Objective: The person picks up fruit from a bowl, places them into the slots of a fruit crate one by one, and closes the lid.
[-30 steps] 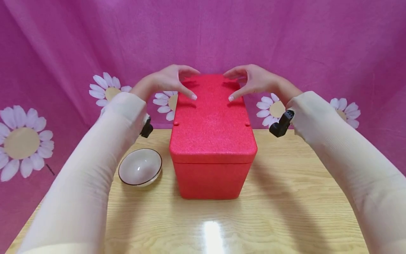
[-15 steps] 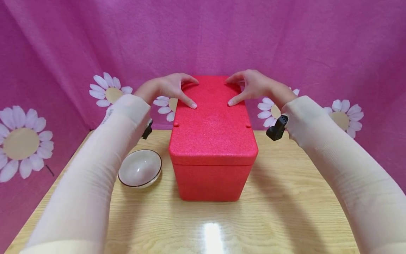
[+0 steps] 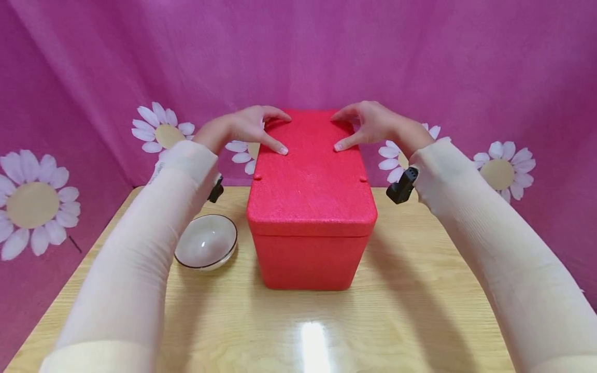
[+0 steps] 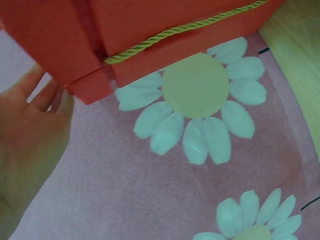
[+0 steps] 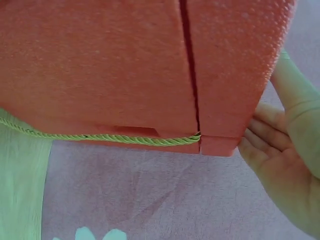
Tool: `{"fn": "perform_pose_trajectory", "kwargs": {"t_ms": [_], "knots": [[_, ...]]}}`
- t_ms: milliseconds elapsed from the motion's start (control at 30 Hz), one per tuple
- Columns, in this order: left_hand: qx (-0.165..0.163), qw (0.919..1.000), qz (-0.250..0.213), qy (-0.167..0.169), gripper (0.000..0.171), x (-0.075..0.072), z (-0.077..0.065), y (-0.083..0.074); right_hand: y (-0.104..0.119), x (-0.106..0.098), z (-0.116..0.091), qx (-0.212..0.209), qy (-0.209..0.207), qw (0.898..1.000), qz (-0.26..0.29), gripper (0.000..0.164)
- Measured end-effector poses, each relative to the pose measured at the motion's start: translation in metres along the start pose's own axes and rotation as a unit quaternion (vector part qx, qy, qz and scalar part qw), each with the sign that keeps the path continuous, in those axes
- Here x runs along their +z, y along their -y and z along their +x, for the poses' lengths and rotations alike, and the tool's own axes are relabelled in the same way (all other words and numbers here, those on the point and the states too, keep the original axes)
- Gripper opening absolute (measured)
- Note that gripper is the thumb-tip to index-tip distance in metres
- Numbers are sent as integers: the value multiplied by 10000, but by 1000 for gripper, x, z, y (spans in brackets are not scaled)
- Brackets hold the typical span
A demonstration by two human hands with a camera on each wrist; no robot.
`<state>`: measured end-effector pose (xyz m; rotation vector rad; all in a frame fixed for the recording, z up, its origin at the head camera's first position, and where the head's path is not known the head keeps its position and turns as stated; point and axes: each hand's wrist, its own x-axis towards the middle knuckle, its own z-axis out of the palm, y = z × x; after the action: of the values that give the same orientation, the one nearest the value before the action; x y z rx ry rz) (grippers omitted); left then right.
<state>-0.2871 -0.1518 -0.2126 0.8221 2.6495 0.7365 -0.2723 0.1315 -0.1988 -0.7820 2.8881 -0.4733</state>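
Observation:
A red foam box (image 3: pixel 310 264) stands lengthwise on the table, its red lid (image 3: pixel 312 191) on top. My left hand (image 3: pixel 249 124) grips the lid near its far left corner, thumb lying on the top face and fingers over the edge. At the far right corner my right hand (image 3: pixel 373 124) holds the lid in the same way. In the left wrist view a dark seam separates lid and body, beside a yellow rope (image 4: pixel 180 32). The right wrist view shows another yellow rope (image 5: pixel 110 138) along that side, with a thinner dark seam.
Left of the box sits a white bowl (image 3: pixel 207 241) with a dark rim, close under my left forearm. A pink curtain (image 3: pixel 308 52) printed with daisies hangs right behind the wooden table (image 3: pixel 373 321).
Both hands have come down from just above the lid onto its far corners, and their thumbs now touch the top. Box and bowl keep their places on the table.

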Motion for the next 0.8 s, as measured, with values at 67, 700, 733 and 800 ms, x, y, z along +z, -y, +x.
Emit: {"fn": "perform_pose_trajectory", "kwargs": {"t_ms": [67, 700, 733, 800], "knots": [[49, 9999, 16, -152, 78, 1, 0, 5, 0, 0, 3, 0, 14, 10000, 69, 73], [111, 9945, -115, -1031, 67, 25, -4, 21, -24, 22, 6, -219, -400, 9981, 406, 62], [119, 9936, -91, -1120, 65, 28, -7, 21, -26, 25, 2, -247, -475, 9979, 362, 60], [135, 9911, -177, -1314, 62, 34, -13, 23, -31, 33, -6, -338, -648, 9965, 415, 56]]}}
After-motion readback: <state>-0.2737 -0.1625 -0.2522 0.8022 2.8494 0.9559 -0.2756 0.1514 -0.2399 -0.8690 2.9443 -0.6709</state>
